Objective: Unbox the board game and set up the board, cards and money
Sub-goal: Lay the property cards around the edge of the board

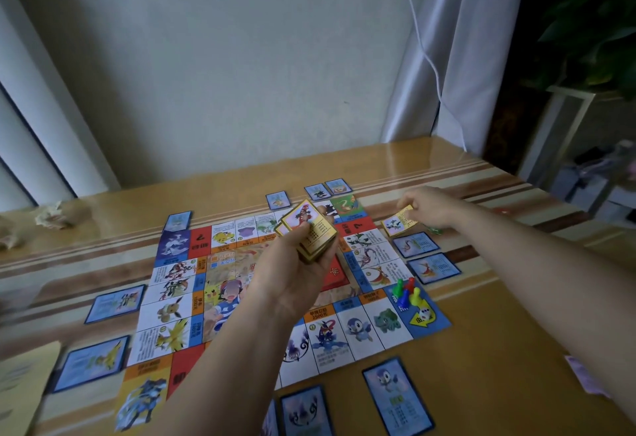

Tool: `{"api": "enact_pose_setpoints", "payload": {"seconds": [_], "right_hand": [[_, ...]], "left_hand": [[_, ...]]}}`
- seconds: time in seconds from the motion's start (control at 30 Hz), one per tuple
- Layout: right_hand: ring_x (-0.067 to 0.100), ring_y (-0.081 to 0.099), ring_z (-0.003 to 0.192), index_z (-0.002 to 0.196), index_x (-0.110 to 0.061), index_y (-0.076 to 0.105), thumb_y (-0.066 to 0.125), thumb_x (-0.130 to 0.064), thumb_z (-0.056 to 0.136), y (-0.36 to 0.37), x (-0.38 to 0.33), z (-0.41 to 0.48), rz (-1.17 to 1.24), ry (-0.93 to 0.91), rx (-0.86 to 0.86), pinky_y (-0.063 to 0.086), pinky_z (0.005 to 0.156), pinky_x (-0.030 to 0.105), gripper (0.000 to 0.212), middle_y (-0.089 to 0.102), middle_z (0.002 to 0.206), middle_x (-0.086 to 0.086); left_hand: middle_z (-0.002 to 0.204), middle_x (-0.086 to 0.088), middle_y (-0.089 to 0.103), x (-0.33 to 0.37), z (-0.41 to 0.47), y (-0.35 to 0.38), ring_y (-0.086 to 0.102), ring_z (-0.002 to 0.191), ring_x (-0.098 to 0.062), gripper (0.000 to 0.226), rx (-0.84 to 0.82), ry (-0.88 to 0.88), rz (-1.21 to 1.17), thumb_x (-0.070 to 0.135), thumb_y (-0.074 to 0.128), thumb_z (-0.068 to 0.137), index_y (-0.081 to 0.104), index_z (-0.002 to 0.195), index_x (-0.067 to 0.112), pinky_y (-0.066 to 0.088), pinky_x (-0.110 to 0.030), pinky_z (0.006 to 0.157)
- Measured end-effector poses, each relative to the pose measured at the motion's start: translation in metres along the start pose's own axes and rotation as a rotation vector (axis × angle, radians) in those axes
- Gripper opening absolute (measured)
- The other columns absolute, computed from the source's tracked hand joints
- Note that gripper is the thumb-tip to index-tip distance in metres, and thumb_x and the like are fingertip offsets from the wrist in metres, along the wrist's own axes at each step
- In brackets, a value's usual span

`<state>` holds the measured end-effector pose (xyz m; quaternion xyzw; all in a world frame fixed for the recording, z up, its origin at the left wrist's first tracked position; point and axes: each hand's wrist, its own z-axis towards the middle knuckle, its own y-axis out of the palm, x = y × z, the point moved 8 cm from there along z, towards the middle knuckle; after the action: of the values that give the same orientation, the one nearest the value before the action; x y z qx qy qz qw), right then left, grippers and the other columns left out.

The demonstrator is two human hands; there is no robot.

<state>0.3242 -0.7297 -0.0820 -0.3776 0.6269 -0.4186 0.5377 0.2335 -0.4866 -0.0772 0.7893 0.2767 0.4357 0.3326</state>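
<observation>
Your board [172, 311] shows white squares edged orange and blue, with some red squares. The loose cards [397, 397] have blue borders, the stack [309, 229] is gold, and the amber surface [499, 349] carries brown-and-cream stripes.

The left hand [296, 274] and forearm cover the middle and near edge of the board [172, 298]; the stack of cards [311, 229] it holds hides squares behind. The right hand [426, 208] covers part of its yellow card [399, 220]. Blue cards [304, 411] at the bottom edge are cut off, as is a blurred paper [20, 384] at left. Card print is too small to read.
</observation>
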Motion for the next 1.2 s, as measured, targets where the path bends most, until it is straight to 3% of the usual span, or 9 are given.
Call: {"api": "enact_pose_setpoints", "payload": {"seconds": [0.13,0.27,0.37,0.5,0.6,0.7,0.87,1.07,1.2], "right_hand": [[0.020,0.056,0.108,0.110,-0.021,0.064,0.063,-0.025,0.089,0.002,0.000,0.004,-0.061,-0.004,0.068,0.044,0.089,0.033,0.021,0.061,0.121,0.001],[0.023,0.052,0.114,0.108,-0.031,0.065,0.063,-0.036,0.088,0.002,-0.002,-0.001,-0.240,-0.001,0.132,0.036,0.097,0.039,0.021,0.063,0.119,-0.004],[0.024,0.045,0.119,0.110,-0.031,0.064,0.067,-0.040,0.084,-0.004,-0.005,-0.009,-0.323,0.016,0.199,0.033,0.100,0.041,0.027,0.058,0.123,-0.002],[0.022,0.051,0.115,0.108,-0.025,0.065,0.064,-0.034,0.087,-0.020,-0.035,-0.029,-0.058,-0.054,0.356,0.039,0.100,0.042,0.023,0.059,0.115,-0.004],[0.005,0.058,0.087,0.108,-0.020,0.064,0.056,-0.030,0.093,-0.017,-0.085,-0.056,0.285,-0.203,0.157,0.044,0.079,0.022,0.021,0.063,0.098,-0.010],[0.000,0.056,0.072,0.096,-0.024,0.065,0.053,-0.039,0.092,-0.008,-0.123,-0.088,0.475,-0.261,-0.057,0.040,0.069,0.018,0.019,0.065,0.085,-0.010],[0.008,0.066,0.087,0.091,-0.020,0.069,0.072,-0.047,0.076,0.008,-0.135,-0.100,0.540,-0.213,-0.148,0.049,0.084,0.026,0.031,0.072,0.089,-0.005],[0.009,0.065,0.096,0.105,-0.018,0.063,0.073,-0.028,0.082,0.020,-0.139,-0.105,0.512,-0.183,-0.228,0.048,0.084,0.021,0.027,0.072,0.101,-0.003],[0.011,0.066,0.084,0.100,-0.031,0.055,0.069,-0.019,0.086,0.020,-0.150,-0.110,0.489,-0.232,-0.309,0.048,0.083,0.027,0.023,0.073,0.094,0.003]], "left_hand": [[0.107,-0.022,0.065,0.000,-0.005,-0.004,0.064,0.097,-0.030,0.015,-0.024,-0.005,0.023,0.003,0.044,0.097,0.054,0.106,-0.002,0.052,-0.041,0.073],[0.113,-0.026,0.061,-0.001,-0.011,-0.009,0.062,0.100,-0.036,0.020,-0.036,-0.032,0.035,-0.004,0.042,0.094,0.051,0.111,0.000,0.052,-0.046,0.076],[0.106,-0.027,0.062,-0.004,-0.015,-0.010,0.063,0.092,-0.036,0.016,-0.059,-0.044,0.084,-0.005,0.039,0.095,0.050,0.105,-0.002,0.056,-0.047,0.075],[0.095,-0.023,0.064,-0.004,-0.015,-0.019,0.067,0.083,-0.033,0.015,-0.076,-0.013,0.215,-0.008,0.041,0.095,0.052,0.103,-0.002,0.060,-0.042,0.067],[0.081,-0.019,0.071,-0.003,-0.015,-0.024,0.071,0.073,-0.029,0.015,-0.095,0.002,0.267,-0.008,0.043,0.094,0.055,0.100,-0.001,0.060,-0.038,0.065],[0.079,-0.017,0.072,-0.002,-0.015,-0.023,0.072,0.072,-0.028,0.015,-0.115,0.007,0.294,-0.007,0.045,0.094,0.056,0.101,-0.001,0.060,-0.034,0.062],[0.079,-0.012,0.073,-0.003,-0.019,-0.023,0.071,0.070,-0.023,0.016,-0.143,0.018,0.430,-0.005,0.050,0.092,0.058,0.104,0.002,0.059,-0.027,0.056],[0.080,-0.010,0.072,0.005,-0.021,-0.032,0.070,0.067,-0.017,0.015,-0.100,0.047,0.628,0.000,0.056,0.091,0.056,0.105,0.003,0.056,-0.025,0.054],[0.086,-0.013,0.071,0.031,-0.020,-0.041,0.068,0.075,-0.021,0.013,-0.008,0.164,0.732,0.005,0.061,0.089,0.054,0.100,0.003,0.054,-0.028,0.061]]}}
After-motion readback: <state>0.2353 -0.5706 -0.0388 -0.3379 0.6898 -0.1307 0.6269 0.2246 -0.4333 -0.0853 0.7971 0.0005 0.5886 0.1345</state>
